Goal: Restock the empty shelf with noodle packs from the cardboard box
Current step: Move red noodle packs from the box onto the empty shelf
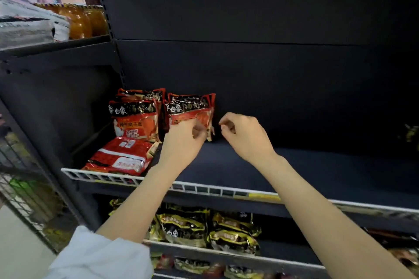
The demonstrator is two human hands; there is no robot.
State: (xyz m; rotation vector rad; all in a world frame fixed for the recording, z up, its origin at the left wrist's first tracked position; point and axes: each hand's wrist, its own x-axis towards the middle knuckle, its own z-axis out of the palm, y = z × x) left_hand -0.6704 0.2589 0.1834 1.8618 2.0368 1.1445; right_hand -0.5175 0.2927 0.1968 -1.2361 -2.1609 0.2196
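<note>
Head view shows the left hand (181, 140) with its fingers (198, 130) curled against the lower front of an upright red noodle pack (191, 113), steadying it more than clamping it, though whether they pinch the bag cannot be told. Just right of that pack, the right hand (243, 135) is loosely curled, its fingertips (224, 123) near the pack's side edge and holding nothing. More packs stand to the left of the left fingers, and one lies flat (120, 157) below them, behind the white wire rail (204, 188). These film bags look light, crinkly and slippery, with brittle contents, so a gentle hold on both side edges suits best.
</note>
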